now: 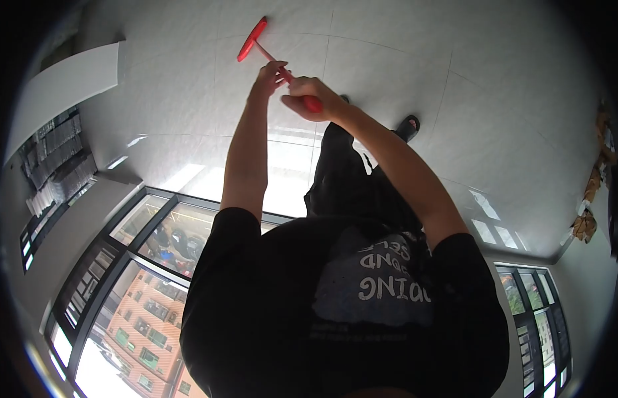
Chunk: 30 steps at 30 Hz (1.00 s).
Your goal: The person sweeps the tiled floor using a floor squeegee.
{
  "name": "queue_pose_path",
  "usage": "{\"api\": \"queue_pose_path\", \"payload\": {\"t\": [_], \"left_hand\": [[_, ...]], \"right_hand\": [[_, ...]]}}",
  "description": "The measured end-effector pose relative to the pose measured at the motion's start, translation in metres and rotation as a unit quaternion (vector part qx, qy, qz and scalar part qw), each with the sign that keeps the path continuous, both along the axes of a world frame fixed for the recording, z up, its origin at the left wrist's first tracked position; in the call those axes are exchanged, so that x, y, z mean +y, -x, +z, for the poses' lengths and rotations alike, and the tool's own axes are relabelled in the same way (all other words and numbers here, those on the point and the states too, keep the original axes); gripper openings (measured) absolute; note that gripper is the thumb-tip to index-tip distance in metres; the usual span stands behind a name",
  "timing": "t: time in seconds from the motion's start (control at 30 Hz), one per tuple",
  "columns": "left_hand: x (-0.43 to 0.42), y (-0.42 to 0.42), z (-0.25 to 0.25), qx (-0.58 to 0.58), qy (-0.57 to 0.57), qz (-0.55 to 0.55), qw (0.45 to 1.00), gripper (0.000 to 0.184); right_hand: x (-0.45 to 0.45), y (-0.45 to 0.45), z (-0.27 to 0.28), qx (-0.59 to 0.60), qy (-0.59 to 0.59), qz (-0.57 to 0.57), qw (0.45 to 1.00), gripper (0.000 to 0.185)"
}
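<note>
A red T-shaped floor tool (252, 40) slants across the upper middle of the view. Its narrow bar-like head is at the far end over the floor; whether it has bristles or a rubber blade, I cannot tell. My right hand (314, 96) is wrapped round the handle near its thick red end, which pokes out below the fist. Farther along the shaft, my left hand (272, 77) has its fingers curled about it, closer to the head. Both arms are stretched forward.
Pale grey tiled floor (388, 73) spreads ahead, with my sandalled foot (408, 127) on it. A white panel (70, 89) stands at the left. Large windows (133, 312) are at lower left and lower right. Crumpled brown material (584, 225) lies along the right wall.
</note>
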<state>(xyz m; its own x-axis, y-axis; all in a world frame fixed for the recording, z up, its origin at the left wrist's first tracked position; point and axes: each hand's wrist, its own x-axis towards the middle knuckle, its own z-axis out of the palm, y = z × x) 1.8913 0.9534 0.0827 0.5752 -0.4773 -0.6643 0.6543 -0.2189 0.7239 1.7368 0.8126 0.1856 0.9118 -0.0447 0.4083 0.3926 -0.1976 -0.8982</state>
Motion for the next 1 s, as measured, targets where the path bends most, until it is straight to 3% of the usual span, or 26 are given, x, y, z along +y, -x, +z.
{"api": "queue_pose_path", "payload": {"t": [0.03,0.1,0.2,0.27,0.33,0.4,0.5,0.57,0.6,0.67,0.7,0.73,0.77,0.83,0.93,0.97,1.0], "left_hand": [[-0.013,0.007,-0.023,0.019,-0.02,0.016,0.999,0.021],[-0.043,0.032,-0.051,0.064,-0.011,0.051,0.997,0.021],[-0.09,0.117,-0.068,0.111,0.069,0.082,0.988,0.02],[-0.126,0.189,-0.094,0.241,0.019,0.131,0.961,0.02],[-0.166,0.266,-0.026,0.255,-0.093,0.152,0.95,0.021],[-0.184,0.326,-0.015,0.254,-0.077,0.151,0.952,0.019],[-0.201,0.368,-0.011,0.201,-0.068,0.167,0.963,0.018],[-0.199,0.372,-0.01,0.16,-0.107,0.154,0.969,0.015],[-0.2,0.364,-0.014,0.133,-0.105,0.172,0.97,0.018],[-0.2,0.327,-0.02,0.119,-0.113,0.197,0.967,0.016],[-0.199,0.304,-0.026,0.098,-0.064,0.213,0.97,0.015],[-0.197,0.272,-0.044,0.068,-0.084,0.172,0.979,0.015],[-0.206,0.241,-0.027,0.061,-0.079,0.194,0.976,0.016],[-0.225,0.175,-0.015,0.012,-0.124,0.152,0.981,0.019],[-0.261,0.08,-0.028,-0.037,-0.028,0.032,0.998,0.022],[-0.286,0.055,-0.018,-0.02,-0.151,-0.013,0.988,0.019],[-0.297,0.036,-0.03,-0.053,-0.114,-0.063,0.99,0.016]], "right_hand": [[-0.015,0.017,0.01,-0.013,0.013,0.0,1.0,0.024],[-0.037,0.053,0.017,-0.073,-0.078,-0.028,0.994,0.014],[-0.086,0.13,0.064,0.023,-0.09,-0.037,0.995,0.019],[-0.107,0.189,0.096,0.044,-0.083,-0.05,0.994,0.024],[-0.124,0.252,0.118,0.079,-0.06,-0.053,0.994,0.02],[-0.141,0.311,0.121,0.098,-0.039,-0.059,0.993,0.017],[-0.151,0.364,0.112,0.058,-0.114,-0.075,0.989,0.01],[-0.145,0.367,0.128,0.118,-0.069,-0.251,0.958,0.009],[-0.149,0.365,0.126,0.115,-0.068,-0.254,0.958,0.009],[-0.161,0.341,0.11,0.039,-0.042,-0.137,0.989,0.007],[-0.164,0.323,0.106,0.024,-0.023,-0.136,0.99,0.009],[-0.166,0.3,0.101,0.01,-0.003,-0.133,0.991,0.011],[-0.168,0.272,0.088,-0.032,-0.008,-0.133,0.991,0.013],[-0.177,0.212,0.068,-0.085,-0.006,-0.155,0.984,0.012],[-0.187,0.134,0.046,-0.047,-0.078,-0.259,0.962,0.017],[-0.196,0.114,0.038,-0.036,-0.082,-0.278,0.956,0.02],[-0.203,0.097,0.031,-0.024,-0.086,-0.291,0.953,0.024]]}}
